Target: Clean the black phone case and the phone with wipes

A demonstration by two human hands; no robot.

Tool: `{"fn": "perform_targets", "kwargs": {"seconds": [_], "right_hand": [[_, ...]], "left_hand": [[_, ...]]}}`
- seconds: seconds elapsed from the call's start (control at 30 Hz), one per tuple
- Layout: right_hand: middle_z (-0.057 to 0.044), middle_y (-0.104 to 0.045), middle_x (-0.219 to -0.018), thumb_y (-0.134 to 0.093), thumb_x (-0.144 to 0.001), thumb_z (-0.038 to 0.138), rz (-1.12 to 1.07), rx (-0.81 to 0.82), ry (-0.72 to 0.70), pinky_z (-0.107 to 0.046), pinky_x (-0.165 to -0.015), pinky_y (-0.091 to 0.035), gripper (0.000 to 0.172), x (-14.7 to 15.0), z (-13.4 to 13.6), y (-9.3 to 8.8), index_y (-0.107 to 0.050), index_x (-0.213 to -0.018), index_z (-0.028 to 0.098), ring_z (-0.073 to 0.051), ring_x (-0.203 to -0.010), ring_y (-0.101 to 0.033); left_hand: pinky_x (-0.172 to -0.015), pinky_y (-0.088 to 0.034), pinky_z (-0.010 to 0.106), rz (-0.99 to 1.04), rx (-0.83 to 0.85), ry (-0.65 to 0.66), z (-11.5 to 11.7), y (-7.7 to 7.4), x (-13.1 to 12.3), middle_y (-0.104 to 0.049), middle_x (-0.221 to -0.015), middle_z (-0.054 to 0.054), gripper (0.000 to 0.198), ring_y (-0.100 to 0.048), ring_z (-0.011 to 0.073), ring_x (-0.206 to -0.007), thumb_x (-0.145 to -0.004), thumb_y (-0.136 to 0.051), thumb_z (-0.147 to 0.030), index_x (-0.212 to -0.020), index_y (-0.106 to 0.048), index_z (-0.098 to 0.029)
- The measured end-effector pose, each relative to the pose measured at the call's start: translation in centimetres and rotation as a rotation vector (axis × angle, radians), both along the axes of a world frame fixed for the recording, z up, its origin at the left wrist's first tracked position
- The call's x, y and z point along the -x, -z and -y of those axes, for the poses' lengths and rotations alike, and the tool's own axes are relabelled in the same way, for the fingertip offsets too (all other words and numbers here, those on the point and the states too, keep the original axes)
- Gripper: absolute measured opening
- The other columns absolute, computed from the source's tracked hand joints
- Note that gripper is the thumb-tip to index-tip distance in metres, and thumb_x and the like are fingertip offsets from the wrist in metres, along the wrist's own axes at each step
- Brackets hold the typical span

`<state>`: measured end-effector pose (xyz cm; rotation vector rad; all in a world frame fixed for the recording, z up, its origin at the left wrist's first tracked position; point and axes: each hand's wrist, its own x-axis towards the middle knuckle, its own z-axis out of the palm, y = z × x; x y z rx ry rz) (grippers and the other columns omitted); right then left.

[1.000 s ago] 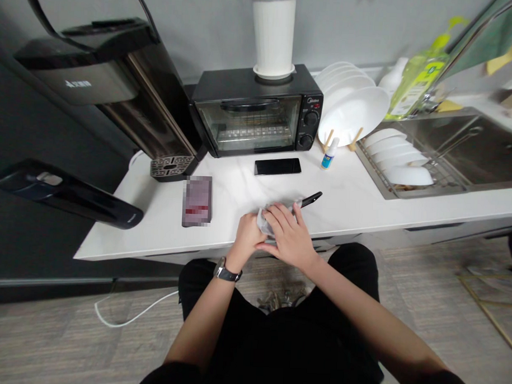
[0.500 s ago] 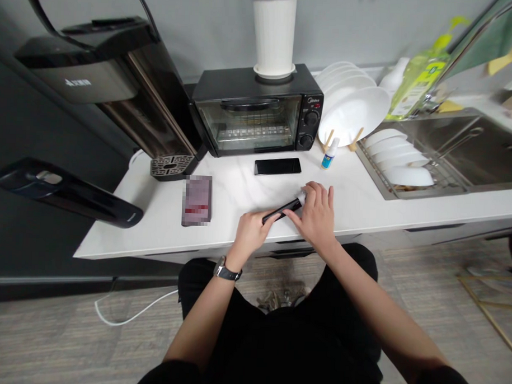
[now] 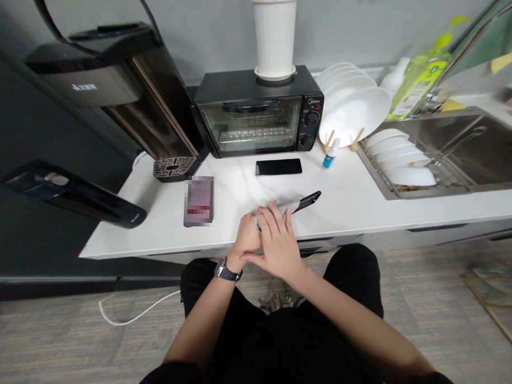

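Slim dark phone (image 3: 309, 200) is tilted up off the desk (image 3: 356, 201) near its front edge. The left hand (image 3: 246, 237) grip looks closed on the near end, though it's half hidden. The right hand (image 3: 279, 244) lies flat-fingered on a white wipe (image 3: 276, 206) over it. It's stiff, light, slick glass, so I'd hold it by the 2 long edges. A second phone (image 3: 278, 167), spray bottle (image 3: 330, 153) and toaster oven (image 3: 259, 111) sit behind, well apart.
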<state>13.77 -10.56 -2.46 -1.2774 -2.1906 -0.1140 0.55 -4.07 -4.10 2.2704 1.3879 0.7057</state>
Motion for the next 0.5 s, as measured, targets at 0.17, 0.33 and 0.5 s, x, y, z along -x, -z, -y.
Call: {"fn": "perform_targets", "kwargs": {"seconds": [0.17,0.33,0.5], "right_hand": [[-0.017,-0.061,-0.150,-0.041,-0.102,0.072,0.055,-0.053,-0.073,-0.056,-0.131,-0.018,0.076,-3.2,-1.1,0.0,-0.052,-0.149,0.012,-0.033,-0.147,-0.046],[-0.019,-0.066,-0.136,-0.039,-0.103,0.070,0.048,-0.124,0.034,-0.056,-0.127,-0.025,0.070,-7.0,-3.2,-0.1,-0.056,-0.137,0.011,-0.034,-0.136,-0.054],[-0.020,-0.066,-0.129,-0.038,-0.103,0.070,0.045,-0.147,0.139,-0.057,-0.125,-0.030,0.067,-10.1,-4.6,-0.1,-0.055,-0.130,0.011,-0.034,-0.128,-0.056]], "left_hand": [[-0.060,-0.044,0.030,-0.152,0.022,-0.028,0.0,-0.6,-0.2,-0.073,-0.067,0.007,0.015,-0.062,0.0191,-0.058,-0.081,-0.065,-0.013,-0.067,-0.067,-0.018],[-0.072,-0.053,0.029,0.035,-0.021,0.026,0.7,-1.8,-0.6,-0.084,-0.096,0.008,0.026,-0.076,0.0218,-0.079,-0.101,-0.057,-0.025,-0.096,-0.082,-0.020],[-0.086,-0.058,0.031,0.159,-0.014,0.025,1.0,-2.2,-1.0,-0.082,-0.116,0.005,0.031,-0.080,0.0250,-0.099,-0.106,-0.056,-0.039,-0.118,-0.081,-0.026]]}}
